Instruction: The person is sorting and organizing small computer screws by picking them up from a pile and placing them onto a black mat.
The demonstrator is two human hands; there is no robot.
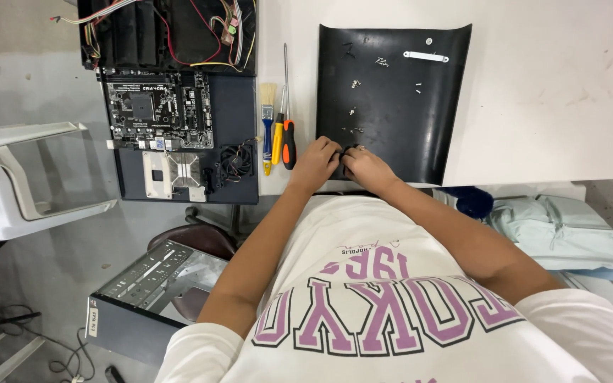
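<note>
Your left hand (315, 163) and right hand (365, 167) meet at the near edge of the black rubber mat (391, 135) on the white bench (548, 92), fingers pinched together on a small dark part (348, 151) held between them; what it is cannot be told. Just left of your left hand lie an orange-handled screwdriver (288, 138), a yellow-handled screwdriver (277, 138) and a blue-handled brush (268, 128). Beyond your fingers, small silver screws (353, 110) are scattered over the mat, with a thin silver metal strip (425, 56) near its far edge. Further left sits a black circuit board (159, 106).
</note>
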